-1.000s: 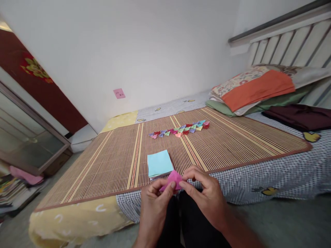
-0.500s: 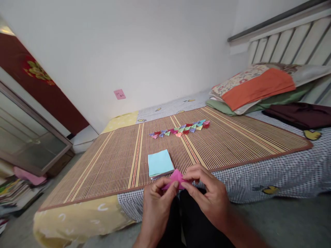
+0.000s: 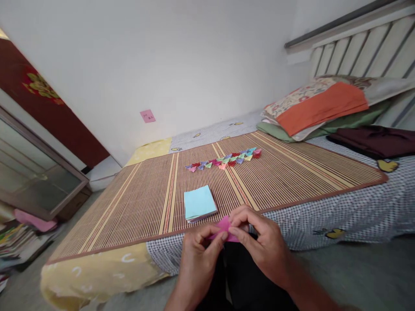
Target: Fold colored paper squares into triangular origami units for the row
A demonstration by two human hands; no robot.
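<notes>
A small pink folded paper [image 3: 224, 224] is held between both hands, its pointed top facing up. My left hand [image 3: 201, 252] pinches its left side between thumb and fingers. On the other side, my right hand [image 3: 256, 237] grips the right part with thumb and bent fingers, which cover some of the paper. Just beyond the hands lies a stack of square paper [image 3: 200, 203] with a light blue sheet on top. Farther back on the striped mat, a zigzag chain of multicoloured folded paper pieces [image 3: 223, 161] lies flat.
The striped mat [image 3: 145, 194] covers the bed. Pillows [image 3: 324, 108] and a dark folded cloth [image 3: 372, 141] lie at the back right, near a white radiator [image 3: 363, 56]. Beyond the bed's left side stands a glass-fronted cabinet [image 3: 35, 168], with stacked papers [image 3: 19, 244] on the floor.
The view has shifted slightly. Both hands still hold the pink paper; the right fingers have shifted a little over its right side.
</notes>
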